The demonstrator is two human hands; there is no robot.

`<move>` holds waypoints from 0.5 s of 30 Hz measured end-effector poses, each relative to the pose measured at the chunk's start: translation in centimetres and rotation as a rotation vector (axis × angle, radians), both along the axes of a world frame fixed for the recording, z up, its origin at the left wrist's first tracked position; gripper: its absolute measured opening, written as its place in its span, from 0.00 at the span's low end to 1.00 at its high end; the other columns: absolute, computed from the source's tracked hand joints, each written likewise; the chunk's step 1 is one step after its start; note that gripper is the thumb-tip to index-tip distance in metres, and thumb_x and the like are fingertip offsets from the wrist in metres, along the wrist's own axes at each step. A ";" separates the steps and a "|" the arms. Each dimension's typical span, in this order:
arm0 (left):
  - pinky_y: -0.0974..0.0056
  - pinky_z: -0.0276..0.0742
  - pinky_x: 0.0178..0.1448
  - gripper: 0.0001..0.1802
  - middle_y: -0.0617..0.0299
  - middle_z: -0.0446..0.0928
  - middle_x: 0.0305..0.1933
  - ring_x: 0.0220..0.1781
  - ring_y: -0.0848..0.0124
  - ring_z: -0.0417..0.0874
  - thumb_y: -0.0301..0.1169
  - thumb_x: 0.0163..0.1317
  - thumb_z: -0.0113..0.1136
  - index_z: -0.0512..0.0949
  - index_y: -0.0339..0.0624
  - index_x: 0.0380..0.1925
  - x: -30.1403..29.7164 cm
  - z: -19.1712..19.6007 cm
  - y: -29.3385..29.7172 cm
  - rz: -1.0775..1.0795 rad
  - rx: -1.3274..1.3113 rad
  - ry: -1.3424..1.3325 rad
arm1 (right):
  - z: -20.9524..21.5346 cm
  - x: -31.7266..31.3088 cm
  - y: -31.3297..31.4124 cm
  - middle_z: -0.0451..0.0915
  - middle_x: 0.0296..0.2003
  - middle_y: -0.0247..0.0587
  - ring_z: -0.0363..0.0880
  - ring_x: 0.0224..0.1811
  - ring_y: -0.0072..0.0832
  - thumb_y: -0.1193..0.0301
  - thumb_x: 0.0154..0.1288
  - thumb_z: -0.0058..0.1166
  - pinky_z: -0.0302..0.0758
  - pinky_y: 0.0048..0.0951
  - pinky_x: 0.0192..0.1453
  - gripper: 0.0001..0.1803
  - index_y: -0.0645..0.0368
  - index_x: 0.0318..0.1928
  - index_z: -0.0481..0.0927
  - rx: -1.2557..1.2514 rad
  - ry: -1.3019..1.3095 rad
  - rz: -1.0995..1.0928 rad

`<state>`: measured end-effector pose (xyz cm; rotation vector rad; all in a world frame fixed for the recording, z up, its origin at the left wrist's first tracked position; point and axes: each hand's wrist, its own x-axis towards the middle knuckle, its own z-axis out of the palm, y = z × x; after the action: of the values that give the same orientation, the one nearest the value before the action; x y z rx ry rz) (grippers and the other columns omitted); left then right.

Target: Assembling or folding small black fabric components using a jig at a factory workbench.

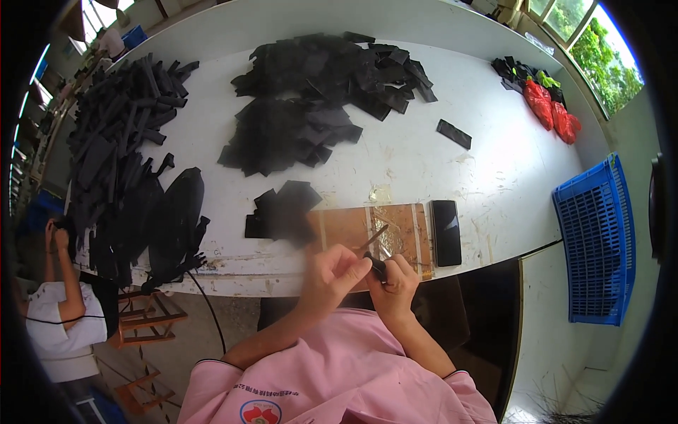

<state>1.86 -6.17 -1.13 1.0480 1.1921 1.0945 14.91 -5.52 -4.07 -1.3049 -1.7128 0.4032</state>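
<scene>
R. hand (pixel 395 284) clamps its fingers on a small blk. piece (pixel 376 268) at the near edge of a wht. table (pixel 402 162); L. hand (pixel 333 275) is beside it, grip can't be told. Blk. phone (pixel 445 233) lies to the right.

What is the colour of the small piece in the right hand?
The small piece is black, seen in the head view.

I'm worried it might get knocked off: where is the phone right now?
In the head view, the phone lies right of centre on the white table, just right of the brown board, near the table's front edge.
</scene>
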 end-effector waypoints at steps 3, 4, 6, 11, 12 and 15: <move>0.78 0.66 0.26 0.06 0.67 0.73 0.21 0.23 0.84 0.71 0.26 0.53 0.57 0.71 0.36 0.22 0.2 -1.7 0.4 0.009 -0.054 0.028 | -1.0 0.1 -0.2 0.63 0.16 0.40 0.65 0.17 0.36 0.77 0.36 0.60 0.60 0.33 0.18 0.13 0.59 0.16 0.65 0.063 -0.103 0.002; 0.77 0.67 0.27 0.06 0.66 0.73 0.21 0.23 0.83 0.72 0.25 0.53 0.57 0.71 0.35 0.23 0.2 -2.3 0.4 0.012 -0.081 -0.018 | -1.5 0.3 -0.2 0.63 0.16 0.40 0.65 0.17 0.36 0.77 0.36 0.60 0.60 0.33 0.18 0.13 0.59 0.16 0.65 0.083 -0.094 0.016; 0.76 0.69 0.27 0.02 0.64 0.74 0.22 0.23 0.81 0.73 0.21 0.50 0.55 0.72 0.34 0.24 -0.2 -2.7 0.5 -0.011 -0.192 -0.063 | -2.2 1.0 -0.4 0.67 0.19 0.38 0.69 0.21 0.35 0.77 0.31 0.57 0.66 0.31 0.21 0.12 0.58 0.24 0.73 0.126 -0.285 0.049; 0.73 0.70 0.25 0.05 0.60 0.75 0.22 0.22 0.77 0.75 0.21 0.46 0.52 0.73 0.32 0.25 -0.2 -5.2 0.2 0.110 -0.008 0.138 | -2.1 0.8 -0.2 0.65 0.20 0.40 0.68 0.22 0.36 0.73 0.30 0.55 0.64 0.32 0.21 0.13 0.60 0.24 0.72 0.191 -0.408 0.106; 0.73 0.70 0.25 0.05 0.60 0.76 0.22 0.22 0.77 0.75 0.21 0.47 0.52 0.73 0.32 0.25 -0.1 -5.7 0.2 0.157 -0.024 0.086 | -2.3 0.8 -0.2 0.66 0.20 0.40 0.68 0.22 0.36 0.76 0.30 0.54 0.65 0.33 0.22 0.13 0.59 0.24 0.72 0.182 -0.438 0.111; 0.72 0.71 0.28 0.04 0.59 0.76 0.22 0.24 0.76 0.76 0.21 0.47 0.52 0.74 0.32 0.25 -0.1 -5.5 0.5 0.208 -0.007 0.073 | -2.5 0.4 -0.2 0.66 0.21 0.40 0.69 0.23 0.38 0.78 0.29 0.53 0.66 0.34 0.23 0.13 0.58 0.24 0.72 0.181 -0.490 0.107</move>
<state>1.78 -5.69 -6.65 0.9813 1.3865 1.2198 15.32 -5.69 -6.59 -1.2482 -2.1745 -0.0217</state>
